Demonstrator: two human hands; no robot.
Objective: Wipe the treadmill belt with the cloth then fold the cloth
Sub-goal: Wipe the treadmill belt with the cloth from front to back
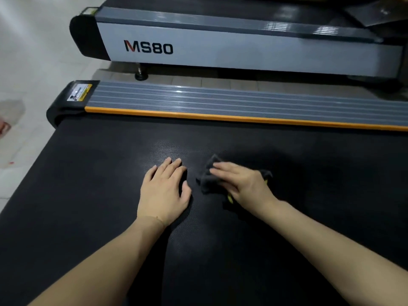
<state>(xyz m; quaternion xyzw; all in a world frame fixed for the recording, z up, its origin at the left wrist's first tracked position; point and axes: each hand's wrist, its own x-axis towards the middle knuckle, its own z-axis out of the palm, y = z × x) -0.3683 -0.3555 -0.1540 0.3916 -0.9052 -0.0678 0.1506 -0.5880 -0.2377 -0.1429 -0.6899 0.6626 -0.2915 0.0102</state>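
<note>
The black textured treadmill belt (88,195) fills the lower part of the head view. A dark grey cloth (207,176) with a yellow edge lies crumpled on the belt near the middle. My right hand (242,184) presses flat on top of the cloth, fingers extended leftward, and covers most of it. My left hand (165,191) rests palm-down on the bare belt just left of the cloth, fingers together, holding nothing and not touching the cloth.
A grey ribbed side rail (220,102) with an orange strip (198,115) borders the belt's far edge. Beyond it stands a second treadmill (220,51) marked MS80. White tiled floor (26,62) lies to the left.
</note>
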